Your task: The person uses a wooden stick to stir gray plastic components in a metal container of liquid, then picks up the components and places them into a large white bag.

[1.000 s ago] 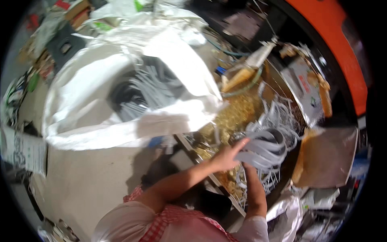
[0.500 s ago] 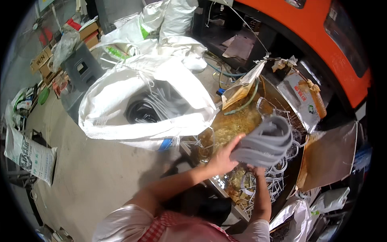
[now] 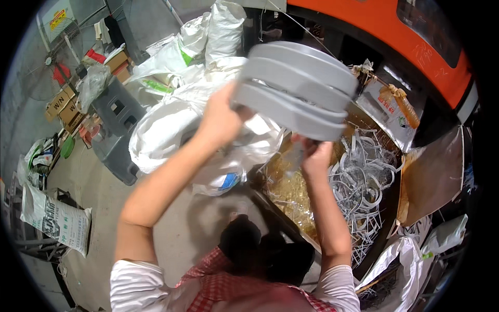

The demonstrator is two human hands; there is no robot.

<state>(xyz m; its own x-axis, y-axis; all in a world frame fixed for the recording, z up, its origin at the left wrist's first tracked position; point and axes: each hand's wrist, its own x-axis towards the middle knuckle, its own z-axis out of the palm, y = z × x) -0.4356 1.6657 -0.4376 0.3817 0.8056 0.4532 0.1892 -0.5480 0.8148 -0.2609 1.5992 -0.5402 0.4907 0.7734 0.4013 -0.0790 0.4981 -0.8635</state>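
Note:
A bundle of wide, curved grey plastic strips [image 3: 296, 88] is held up in front of me, its bands stacked one over another. My left hand [image 3: 223, 117] grips its left end, the fingers partly hidden behind it. From below, my right hand [image 3: 315, 156] is closed on the lower edge. Behind the bundle and my left forearm stands a large open white sack [image 3: 150, 140], its inside mostly hidden. Many loose, thin grey strips [image 3: 358, 177] lie tangled in a shallow trough of brownish water [image 3: 286, 190] beyond my right forearm.
An orange machine [image 3: 364, 31] rises at the far right. Cardboard [image 3: 434, 177] leans by the trough's right side. Full white sacks [image 3: 224, 34] stand at the back, with a grey plastic stool [image 3: 117, 125] left of the open sack. A printed sack [image 3: 57, 218] lies at the left.
Both hands have lifted the grey bundle up and to the left, from over the trough toward the open sack. It has turned so its broad curved side shows. The view has shifted somewhat.

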